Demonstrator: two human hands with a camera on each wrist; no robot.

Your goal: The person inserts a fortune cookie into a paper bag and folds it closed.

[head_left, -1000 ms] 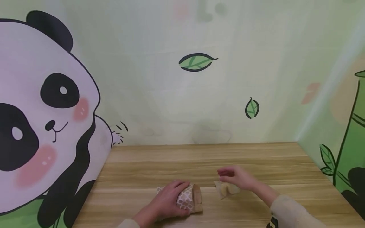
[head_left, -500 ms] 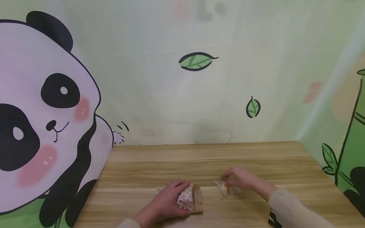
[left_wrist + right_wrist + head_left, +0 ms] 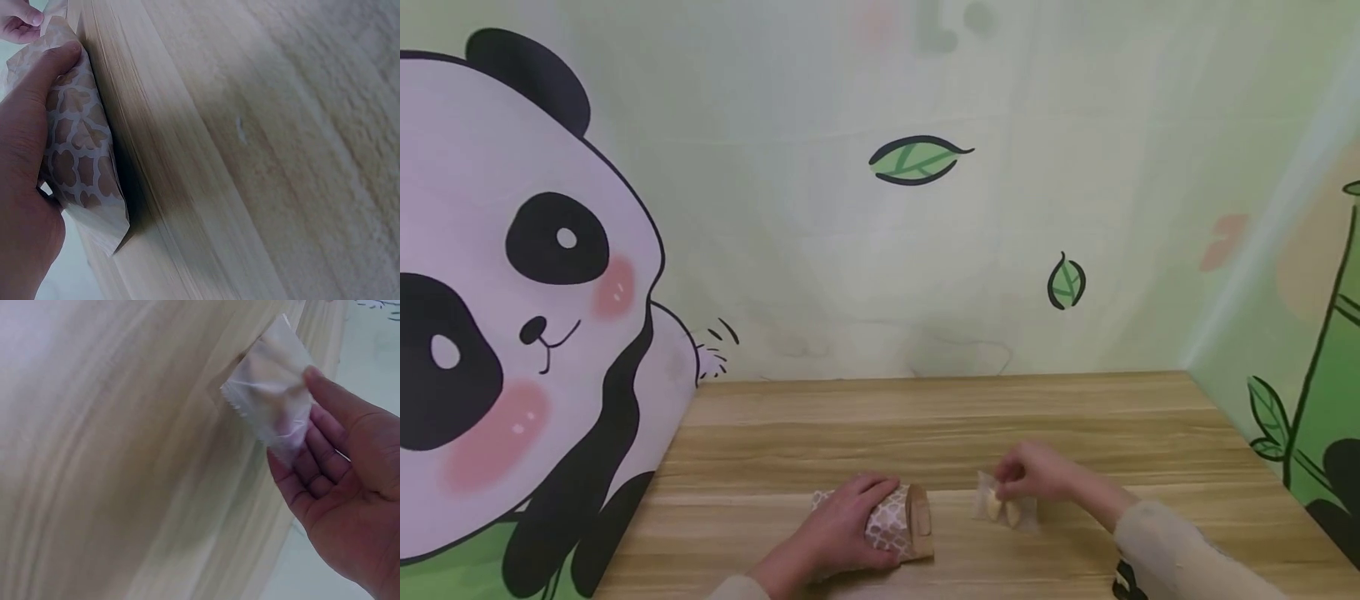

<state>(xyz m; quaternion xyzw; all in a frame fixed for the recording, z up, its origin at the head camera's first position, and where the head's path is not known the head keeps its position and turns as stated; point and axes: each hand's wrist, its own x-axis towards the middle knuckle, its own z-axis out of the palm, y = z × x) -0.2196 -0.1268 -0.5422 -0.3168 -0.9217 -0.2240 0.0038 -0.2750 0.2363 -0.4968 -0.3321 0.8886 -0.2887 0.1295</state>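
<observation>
A brown paper bag [image 3: 892, 527] with a white lattice pattern lies on its side in the head view, its mouth facing right. My left hand [image 3: 844, 527] grips it from above, and in the left wrist view the thumb lies along the patterned bag [image 3: 81, 150]. To the right of the bag's mouth, my right hand [image 3: 1037, 472] pinches a small clear sachet [image 3: 1004, 512] holding a pale yellow, two-lobed piece. In the right wrist view the thumb presses the edge of the sachet [image 3: 265, 394], with the fingers behind it.
Both hands work over a wooden table [image 3: 820, 417]. A pale green backdrop [image 3: 820, 250] with leaves and a large panda printed on it rises behind and beside the table. A dark patterned patch [image 3: 1126, 580] shows under the right sleeve.
My right hand has come down onto the sachet, curled its fingers and taken hold of it. The sachet has turned and shifted slightly right. The left hand and bag have stayed put.
</observation>
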